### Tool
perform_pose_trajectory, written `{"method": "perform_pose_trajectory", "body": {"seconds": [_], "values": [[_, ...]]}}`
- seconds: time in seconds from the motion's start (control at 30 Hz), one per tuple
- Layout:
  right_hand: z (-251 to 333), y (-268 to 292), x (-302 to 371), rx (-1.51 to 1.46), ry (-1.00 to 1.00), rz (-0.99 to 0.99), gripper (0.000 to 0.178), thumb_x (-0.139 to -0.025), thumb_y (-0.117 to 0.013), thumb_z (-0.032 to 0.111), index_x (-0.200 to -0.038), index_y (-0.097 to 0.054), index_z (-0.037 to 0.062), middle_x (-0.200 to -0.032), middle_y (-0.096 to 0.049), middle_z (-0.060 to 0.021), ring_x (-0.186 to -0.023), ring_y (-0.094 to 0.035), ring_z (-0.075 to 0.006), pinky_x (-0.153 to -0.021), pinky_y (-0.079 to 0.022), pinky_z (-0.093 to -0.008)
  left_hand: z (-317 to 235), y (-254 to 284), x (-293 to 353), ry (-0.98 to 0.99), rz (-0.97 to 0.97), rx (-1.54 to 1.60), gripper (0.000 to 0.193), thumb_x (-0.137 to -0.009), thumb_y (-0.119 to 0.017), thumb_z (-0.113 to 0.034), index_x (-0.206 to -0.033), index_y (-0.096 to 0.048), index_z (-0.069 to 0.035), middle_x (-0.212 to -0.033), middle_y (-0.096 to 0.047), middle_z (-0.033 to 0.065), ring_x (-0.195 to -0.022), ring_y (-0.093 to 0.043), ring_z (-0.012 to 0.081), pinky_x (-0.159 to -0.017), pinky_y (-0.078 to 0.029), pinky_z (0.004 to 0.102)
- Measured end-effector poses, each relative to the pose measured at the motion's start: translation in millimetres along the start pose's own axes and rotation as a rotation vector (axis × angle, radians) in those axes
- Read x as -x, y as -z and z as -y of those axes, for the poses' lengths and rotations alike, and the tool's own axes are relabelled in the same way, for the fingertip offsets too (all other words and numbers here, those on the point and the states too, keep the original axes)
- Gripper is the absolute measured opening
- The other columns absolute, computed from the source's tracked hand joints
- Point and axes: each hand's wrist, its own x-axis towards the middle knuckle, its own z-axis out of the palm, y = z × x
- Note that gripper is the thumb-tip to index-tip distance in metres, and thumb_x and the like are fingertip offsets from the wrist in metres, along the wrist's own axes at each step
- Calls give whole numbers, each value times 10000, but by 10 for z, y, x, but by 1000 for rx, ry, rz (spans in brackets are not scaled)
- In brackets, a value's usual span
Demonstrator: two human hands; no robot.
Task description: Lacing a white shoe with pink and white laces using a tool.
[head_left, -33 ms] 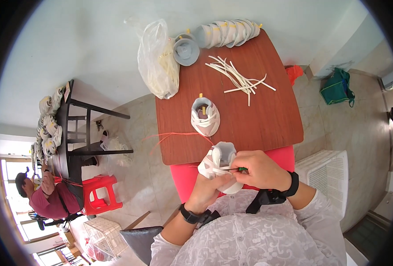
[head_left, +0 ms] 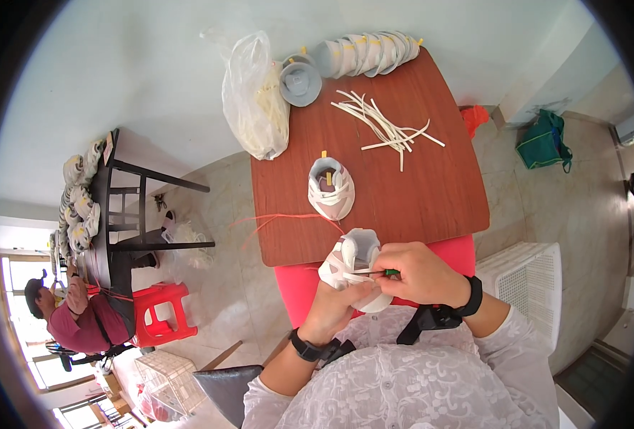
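Observation:
My left hand (head_left: pixel 333 306) grips a white shoe upper (head_left: pixel 365 244) by its front, just off the near edge of the brown table (head_left: pixel 431 193). In my right hand (head_left: pixel 425 274) is a thin metal tool with a green handle (head_left: pixel 391 272). Its shaft points left, in among the white laces of the upper, where the tip is hard to make out. A laced shoe upper (head_left: pixel 331 191) with yellow tabs stands on the table just beyond. Red cords (head_left: pixel 288 216) run from beside the held upper across the table's left edge.
Loose white laces (head_left: pixel 381 125) lie on the table. At its far end are nested uppers (head_left: pixel 367 54), a grey-lined upper (head_left: pixel 301 83) and a plastic bag (head_left: pixel 256 100). A white basket (head_left: pixel 524 286) stands right. At far left, a person (head_left: pixel 88 314) sits at another table.

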Motion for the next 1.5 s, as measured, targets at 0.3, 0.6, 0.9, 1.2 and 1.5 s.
{"method": "perform_pose_trajectory", "body": {"seconds": [0.3,0.6,0.9,1.2,1.5], "values": [[38,23,-5,100,29,59,96,-733,-641,84,-779,-615,4,-753,-600,-133,-689,-608,-328,-594,-483,-406,6,3,23,3,-41,-91,578,-774,-653,54,-1302,-438,-42,-1175,-579,75,-1081,-577,185,-925,-486,351],[139,-87,79,181,5,-167,121,-781,-661,113,-863,-599,48,-785,-553,-91,-638,-595,-302,-566,-487,-403,54,15,44,-151,-201,-200,525,-777,-628,89,-1260,-455,-23,-1140,-598,100,-987,-633,207,-843,-550,348],[209,-290,312,350,4,-297,120,-808,-660,64,-896,-581,45,-791,-501,-83,-607,-586,-260,-502,-481,-353,-18,4,59,-284,-321,-69,489,-793,-618,118,-1239,-479,-26,-1105,-593,74,-955,-614,165,-817,-540,304],[242,-301,252,368,61,-266,112,-807,-655,53,-884,-577,26,-789,-493,-74,-610,-588,-237,-526,-504,-324,2,36,90,-335,-331,-168,524,-768,-624,113,-1250,-467,-17,-1088,-596,64,-944,-605,145,-800,-519,278],[244,-305,245,447,62,-245,92,-781,-630,29,-821,-547,18,-767,-472,-80,-587,-578,-238,-509,-501,-328,41,42,67,-366,-359,-213,510,-757,-648,86,-1227,-479,-21,-1064,-595,50,-934,-592,130,-797,-505,266]]}}
